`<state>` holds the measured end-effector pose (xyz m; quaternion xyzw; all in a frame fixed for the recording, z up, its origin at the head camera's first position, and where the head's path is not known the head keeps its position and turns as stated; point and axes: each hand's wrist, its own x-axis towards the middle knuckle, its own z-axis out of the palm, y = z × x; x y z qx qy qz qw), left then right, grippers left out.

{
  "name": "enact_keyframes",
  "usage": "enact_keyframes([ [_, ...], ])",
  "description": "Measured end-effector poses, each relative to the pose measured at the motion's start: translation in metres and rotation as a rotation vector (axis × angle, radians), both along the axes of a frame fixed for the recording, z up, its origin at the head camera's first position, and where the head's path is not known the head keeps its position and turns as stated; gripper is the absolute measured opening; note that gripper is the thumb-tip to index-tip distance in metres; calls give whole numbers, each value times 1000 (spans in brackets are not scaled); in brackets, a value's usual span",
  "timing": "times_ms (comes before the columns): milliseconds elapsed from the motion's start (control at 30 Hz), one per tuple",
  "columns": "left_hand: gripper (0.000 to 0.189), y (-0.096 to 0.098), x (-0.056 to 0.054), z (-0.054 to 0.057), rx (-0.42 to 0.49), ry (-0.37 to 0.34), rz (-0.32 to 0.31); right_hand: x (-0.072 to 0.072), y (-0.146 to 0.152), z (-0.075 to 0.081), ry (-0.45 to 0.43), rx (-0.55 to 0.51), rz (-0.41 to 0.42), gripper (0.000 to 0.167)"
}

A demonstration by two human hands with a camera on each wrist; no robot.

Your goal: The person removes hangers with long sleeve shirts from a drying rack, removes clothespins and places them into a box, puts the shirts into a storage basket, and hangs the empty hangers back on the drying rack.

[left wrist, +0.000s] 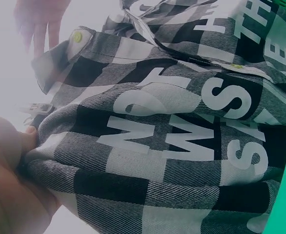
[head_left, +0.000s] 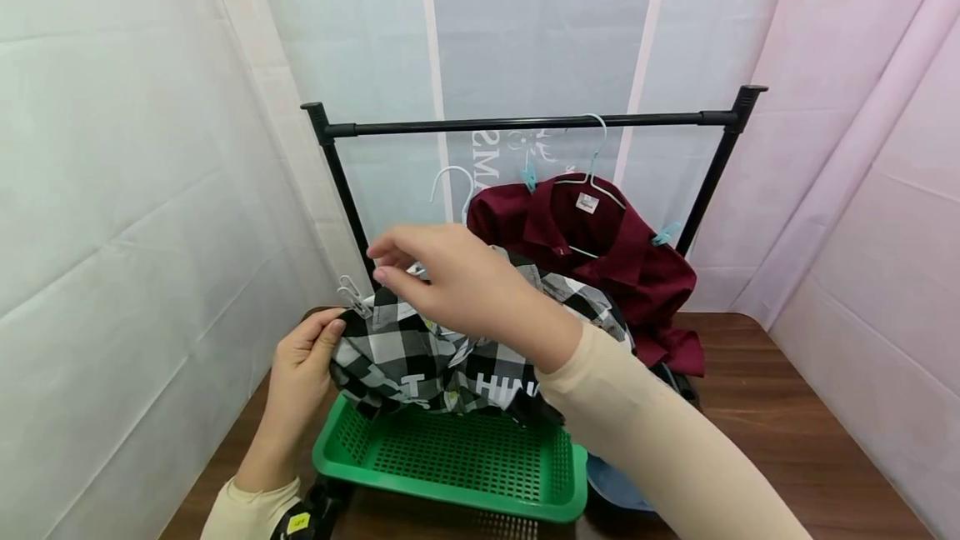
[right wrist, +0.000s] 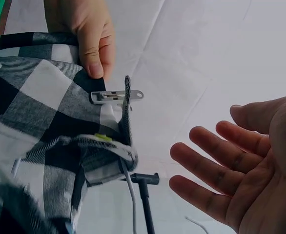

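Observation:
A black-and-white checked shirt (head_left: 405, 344) with white lettering hangs over the green basket, on a hanger whose white hook (head_left: 453, 168) rises behind. My left hand (head_left: 295, 377) pinches the shirt's left edge between thumb and fingers. Just beside that thumb, a grey clip (right wrist: 116, 96) sits on the fabric in the right wrist view. Over the shirt's upper part reaches my right hand (head_left: 468, 282), fingers relaxed. The right wrist view shows its fingers (right wrist: 206, 165) spread and holding nothing, apart from the cloth. Yellow-green buttons (left wrist: 77, 36) dot the shirt front.
A black rail (head_left: 487, 125) on two posts crosses the back. From it hangs a maroon shirt (head_left: 637, 265) on a hanger with light-blue clips (head_left: 664, 235). The green basket (head_left: 450, 493) stands in front on a brown table (head_left: 780, 407). Something blue (head_left: 618, 486) lies right of the basket.

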<state>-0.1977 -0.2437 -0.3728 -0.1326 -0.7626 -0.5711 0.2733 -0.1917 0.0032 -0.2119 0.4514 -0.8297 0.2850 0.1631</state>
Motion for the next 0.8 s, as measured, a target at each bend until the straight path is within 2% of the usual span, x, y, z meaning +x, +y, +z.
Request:
enact_keyframes([
  [300, 21, 2, -1, 0, -28, 22, 4, -22, -30, -7, -135, 113, -65, 28],
  [433, 22, 3, 0, 0, -22, 18, -1, -29, -40, -14, -153, 183, -112, 37],
  [600, 24, 6, 2, 0, 66, -18, -61, -33, -50, -21, -160, 261, -166, 50],
  [733, 25, 7, 3, 0, 118, -24, -91, -34, -57, -24, -152, 285, -183, 50],
  [800, 24, 8, 4, 0, 115, -19, -86, -34, -60, -26, -141, 286, -174, 42],
])
